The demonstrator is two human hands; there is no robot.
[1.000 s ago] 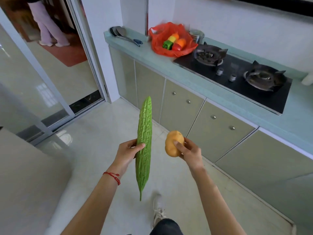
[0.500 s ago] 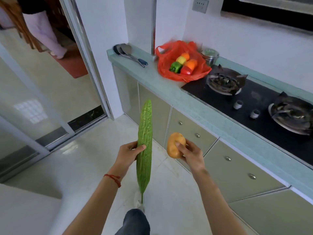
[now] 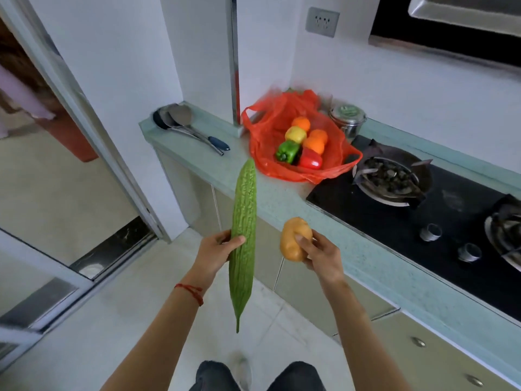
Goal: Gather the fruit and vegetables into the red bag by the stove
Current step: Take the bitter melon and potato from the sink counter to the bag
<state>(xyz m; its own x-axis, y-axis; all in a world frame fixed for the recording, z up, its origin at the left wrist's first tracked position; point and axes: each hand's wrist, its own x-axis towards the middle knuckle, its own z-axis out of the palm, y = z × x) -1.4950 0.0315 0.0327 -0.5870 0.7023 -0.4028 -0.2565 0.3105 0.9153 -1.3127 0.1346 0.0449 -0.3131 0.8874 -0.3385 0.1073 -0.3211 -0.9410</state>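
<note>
My left hand (image 3: 216, 253) grips a long green bitter gourd (image 3: 243, 230) held upright, its stem end pointing down. My right hand (image 3: 321, 256) holds a yellow-brown potato (image 3: 291, 241). Both hang in front of the counter edge. The red bag (image 3: 267, 131) lies open on the counter left of the stove, beyond both hands. Inside it are a green pepper (image 3: 287, 150), a red pepper (image 3: 310, 160), a yellow pepper (image 3: 295, 134) and oranges (image 3: 315, 141).
A black gas stove (image 3: 394, 218) with two burners fills the counter's right part. A steel pot (image 3: 348, 118) stands behind the bag. Ladles (image 3: 183, 122) lie at the teal counter's (image 3: 282, 198) left end. A sliding glass door (image 3: 70, 153) is at left.
I have walked closer to the counter; the bag and stove appear larger and nearer. Both hands keep the same hold on the gourd and the potato.
</note>
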